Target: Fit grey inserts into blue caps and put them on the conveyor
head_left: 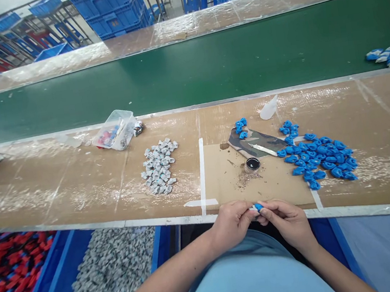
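Near the table's front edge, my left hand (pixel 233 222) and my right hand (pixel 289 223) meet with fingertips pinched together. Between them are a small blue piece (pixel 258 206), on the right hand's side, and a whitish-grey piece (pixel 252 209) at the left fingertips. The two pieces touch; whether they are joined I cannot tell. Beyond my hands stands a small round pot of dark liquid (pixel 253 164). A white pen-like stick (pixel 263 149) lies on a camouflage-patterned pad (pixel 269 142). To the right spreads a pile of blue ring-like pieces (pixel 322 155); small grey pieces (pixel 160 167) are heaped on the left.
A clear plastic box (pixel 121 129) of small items sits at the back left. Behind runs a green conveyor belt (pixel 171 72), with blue-and-white pieces (pixel 386 54) at its right. Below the table edge are bins of grey pieces (pixel 107 272) and red-black pieces (pixel 16 265).
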A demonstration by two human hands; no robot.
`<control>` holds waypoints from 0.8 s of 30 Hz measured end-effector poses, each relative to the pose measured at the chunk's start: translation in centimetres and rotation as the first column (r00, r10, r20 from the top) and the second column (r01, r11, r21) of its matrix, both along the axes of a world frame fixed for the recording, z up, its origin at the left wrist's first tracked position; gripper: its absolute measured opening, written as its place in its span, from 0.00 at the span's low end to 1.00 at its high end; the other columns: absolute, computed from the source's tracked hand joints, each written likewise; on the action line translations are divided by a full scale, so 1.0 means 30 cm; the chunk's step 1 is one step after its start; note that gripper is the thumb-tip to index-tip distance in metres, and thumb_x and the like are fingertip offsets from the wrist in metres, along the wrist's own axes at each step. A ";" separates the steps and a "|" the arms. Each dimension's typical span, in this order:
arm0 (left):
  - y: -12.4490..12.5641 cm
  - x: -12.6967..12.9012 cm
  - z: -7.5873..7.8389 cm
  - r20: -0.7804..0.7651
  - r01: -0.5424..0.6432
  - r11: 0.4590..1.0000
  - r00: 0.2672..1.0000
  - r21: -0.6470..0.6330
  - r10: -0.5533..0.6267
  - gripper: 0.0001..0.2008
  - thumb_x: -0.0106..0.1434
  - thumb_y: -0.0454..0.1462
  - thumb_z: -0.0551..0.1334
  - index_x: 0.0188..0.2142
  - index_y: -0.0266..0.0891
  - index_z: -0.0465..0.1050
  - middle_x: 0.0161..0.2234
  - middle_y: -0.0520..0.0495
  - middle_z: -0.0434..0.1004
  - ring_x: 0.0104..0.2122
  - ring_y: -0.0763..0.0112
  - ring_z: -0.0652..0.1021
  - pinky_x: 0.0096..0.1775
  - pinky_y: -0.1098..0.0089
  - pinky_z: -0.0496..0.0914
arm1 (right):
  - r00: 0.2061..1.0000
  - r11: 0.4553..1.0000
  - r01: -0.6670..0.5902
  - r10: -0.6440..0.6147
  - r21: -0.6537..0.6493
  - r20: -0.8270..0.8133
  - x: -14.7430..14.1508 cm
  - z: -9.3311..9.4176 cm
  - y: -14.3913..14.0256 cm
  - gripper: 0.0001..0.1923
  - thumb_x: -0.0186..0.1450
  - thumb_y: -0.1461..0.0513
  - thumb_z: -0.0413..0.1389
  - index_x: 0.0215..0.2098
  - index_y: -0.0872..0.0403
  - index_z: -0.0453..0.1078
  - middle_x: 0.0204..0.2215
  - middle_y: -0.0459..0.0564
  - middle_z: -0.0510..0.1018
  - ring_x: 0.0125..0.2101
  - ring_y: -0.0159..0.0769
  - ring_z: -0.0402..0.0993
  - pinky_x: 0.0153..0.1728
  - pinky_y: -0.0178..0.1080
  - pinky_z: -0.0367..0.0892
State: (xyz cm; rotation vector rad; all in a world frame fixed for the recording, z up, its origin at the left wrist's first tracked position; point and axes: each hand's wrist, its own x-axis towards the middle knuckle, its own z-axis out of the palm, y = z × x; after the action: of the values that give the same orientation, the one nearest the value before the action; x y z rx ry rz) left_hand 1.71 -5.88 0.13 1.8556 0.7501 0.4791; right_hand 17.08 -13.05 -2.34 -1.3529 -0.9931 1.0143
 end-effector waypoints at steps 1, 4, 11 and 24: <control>0.001 0.001 -0.001 0.000 -0.001 1.000 1.000 -0.013 0.001 0.17 0.67 0.40 0.51 0.30 0.36 0.74 0.26 0.47 0.77 0.26 0.73 0.74 0.32 0.74 0.68 | 1.000 1.000 0.008 -0.008 -0.007 -0.006 -0.001 0.001 0.002 0.08 0.58 0.57 0.61 0.28 0.53 0.77 0.19 0.47 0.77 0.18 0.32 0.74 0.19 0.33 0.74; 0.001 0.005 -0.005 0.018 -0.001 0.998 1.000 -0.065 0.002 0.16 0.67 0.40 0.51 0.30 0.36 0.74 0.25 0.47 0.76 0.26 0.73 0.73 0.31 0.74 0.67 | 0.999 1.000 0.009 -0.010 -0.030 -0.051 0.000 0.004 0.004 0.09 0.57 0.55 0.61 0.29 0.53 0.77 0.19 0.47 0.77 0.18 0.32 0.74 0.20 0.33 0.74; -0.014 0.003 -0.041 0.034 -0.103 0.911 0.991 -0.400 0.127 0.19 0.63 0.49 0.55 0.35 0.33 0.72 0.26 0.46 0.76 0.22 0.75 0.73 0.26 0.74 0.70 | 0.987 0.992 -0.057 0.039 -0.117 -0.155 0.005 -0.010 0.007 0.09 0.58 0.56 0.61 0.34 0.53 0.77 0.22 0.47 0.80 0.21 0.30 0.75 0.24 0.31 0.75; -0.013 0.005 -0.058 0.172 -0.147 0.708 0.918 -0.691 0.358 0.25 0.50 0.52 0.67 0.40 0.35 0.77 0.33 0.43 0.80 0.31 0.70 0.78 0.40 0.64 0.75 | 0.999 0.997 0.034 -0.037 0.070 0.034 -0.004 -0.031 0.001 0.06 0.58 0.60 0.62 0.35 0.48 0.77 0.38 0.51 0.77 0.39 0.37 0.78 0.39 0.37 0.76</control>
State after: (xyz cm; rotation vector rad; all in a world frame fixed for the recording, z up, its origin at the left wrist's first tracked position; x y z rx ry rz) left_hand 1.85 -6.27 -1.61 0.9740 0.8398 0.5572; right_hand 16.97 -13.03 -3.26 -1.3308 -1.0182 0.9238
